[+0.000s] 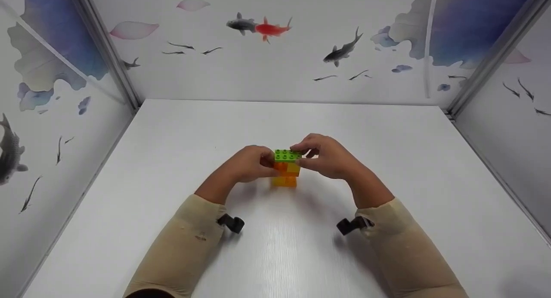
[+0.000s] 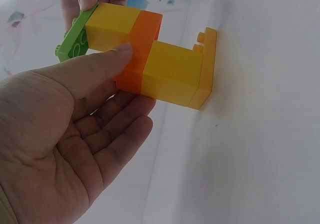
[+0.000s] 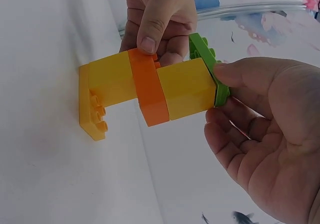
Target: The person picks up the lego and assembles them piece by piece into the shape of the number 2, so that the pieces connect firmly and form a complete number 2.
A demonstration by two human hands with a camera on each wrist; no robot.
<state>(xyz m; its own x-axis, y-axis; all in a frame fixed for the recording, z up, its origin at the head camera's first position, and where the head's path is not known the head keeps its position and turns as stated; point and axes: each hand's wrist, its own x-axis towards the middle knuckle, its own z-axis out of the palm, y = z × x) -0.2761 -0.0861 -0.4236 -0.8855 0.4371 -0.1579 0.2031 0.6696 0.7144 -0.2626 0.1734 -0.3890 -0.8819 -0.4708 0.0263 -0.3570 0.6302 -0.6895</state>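
A small block stack (image 1: pixel 286 171) stands on the white table (image 1: pixel 275 246). It has a yellow base plate (image 3: pixel 90 109), a yellow brick (image 3: pixel 112 76), an orange brick (image 3: pixel 150 91), another yellow brick (image 3: pixel 187 86) and a green plate (image 1: pixel 286 155) on top. My left hand (image 1: pixel 264 162) grips the stack from the left, with its thumb (image 2: pixel 100 64) on the orange brick (image 2: pixel 142 49) and the fingers behind. From the right, my right hand (image 1: pixel 303 156) pinches the green plate (image 3: pixel 205 51), with its thumb (image 3: pixel 240 71) pressed on the studded top.
Walls printed with fish and lotus leaves (image 1: pixel 275 44) close in the table on the left, back and right. Bare white tabletop lies all round the stack. Both forearms wear beige sleeves (image 1: pixel 185 250) with black wrist mounts (image 1: pixel 231 223).
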